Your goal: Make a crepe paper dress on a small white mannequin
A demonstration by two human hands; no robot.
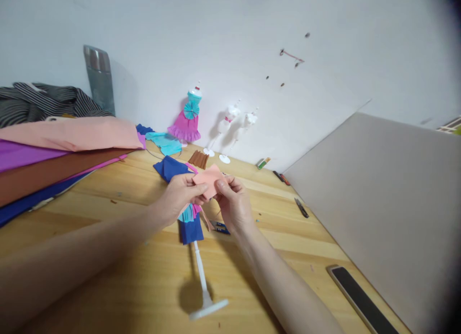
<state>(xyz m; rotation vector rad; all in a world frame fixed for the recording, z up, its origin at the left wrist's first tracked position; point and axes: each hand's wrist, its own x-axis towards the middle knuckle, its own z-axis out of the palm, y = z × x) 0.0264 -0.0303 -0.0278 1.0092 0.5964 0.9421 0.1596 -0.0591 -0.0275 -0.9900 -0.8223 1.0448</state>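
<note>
Between my two hands is a small piece of peach paper or fabric [212, 177]; I cannot tell which. My left hand [183, 192] pinches its left side, and my right hand [234, 199] pinches its right side with the thumb on top. Below them a small mannequin on a white stand [200, 271] lies on the table, dressed in a dark blue skirt [191, 230] with turquoise and pink pleats [187, 213]. My hands hide its upper part. Blue-handled thread snips [220, 227] lie beside my right wrist.
Stacked coloured sheets [72, 134] lie at the left, near a grey bottle [100, 79]. By the wall stand a dressed mannequin [190, 113] and two white ones [229, 115]. A brown pleated piece [198, 159], a cutter knife [301, 208] and a phone [360, 298] lie on the table [144, 276].
</note>
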